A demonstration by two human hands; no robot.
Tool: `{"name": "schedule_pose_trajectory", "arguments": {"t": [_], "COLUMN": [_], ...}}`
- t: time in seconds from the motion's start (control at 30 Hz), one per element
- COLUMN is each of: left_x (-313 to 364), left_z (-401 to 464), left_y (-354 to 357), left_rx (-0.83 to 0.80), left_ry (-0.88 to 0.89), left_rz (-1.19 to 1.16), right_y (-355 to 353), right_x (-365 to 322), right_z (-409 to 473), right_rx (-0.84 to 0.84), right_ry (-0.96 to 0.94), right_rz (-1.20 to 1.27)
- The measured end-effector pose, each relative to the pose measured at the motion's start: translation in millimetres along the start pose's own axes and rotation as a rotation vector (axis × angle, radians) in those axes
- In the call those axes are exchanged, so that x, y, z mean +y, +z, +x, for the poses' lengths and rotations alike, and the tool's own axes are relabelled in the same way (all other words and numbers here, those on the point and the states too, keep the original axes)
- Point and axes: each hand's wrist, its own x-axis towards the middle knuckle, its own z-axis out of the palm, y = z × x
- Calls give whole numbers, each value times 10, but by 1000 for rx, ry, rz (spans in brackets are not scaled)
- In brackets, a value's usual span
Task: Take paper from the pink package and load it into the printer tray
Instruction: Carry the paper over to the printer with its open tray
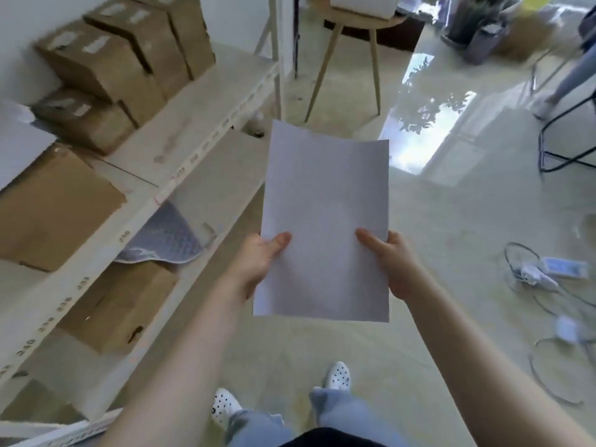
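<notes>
A stack of white paper (325,201) is held out in front of me above the floor, long side pointing away. My left hand (258,262) grips its left edge near the bottom, thumb on top. My right hand (392,262) grips the right edge the same way. The far edge of the paper curls slightly. Neither a pink package nor a printer tray is clearly in view; a white box-like thing (364,4) sits on a round wooden table (361,22) at the top, cut off by the frame.
White metal shelves (180,130) with several cardboard boxes (96,66) run along my left. A power strip and cables (548,275) lie on the glossy floor at the right. Another person's legs (567,79) and a black chair frame (564,140) are at the far right.
</notes>
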Motion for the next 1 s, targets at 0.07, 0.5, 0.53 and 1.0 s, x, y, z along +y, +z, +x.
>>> {"name": "schedule_pose_trajectory", "arguments": {"t": [0.07, 0.5, 0.53, 1.0], "left_x": [20, 580, 639, 2088], "left_z": [191, 1448, 1603, 4088], "left_y": [521, 2698, 2815, 4531], "left_rx": [-65, -327, -340, -474], "left_ry": [-38, -83, -90, -103], "left_rz": [11, 61, 71, 194], "right_y": [-505, -2428, -2523, -3811], "right_x": [-45, -609, -670, -2187], "right_z": [92, 995, 1130, 3462], "right_rx": [51, 308, 322, 428], "right_ry": [19, 20, 18, -8], "right_rz": [28, 206, 207, 238]}}
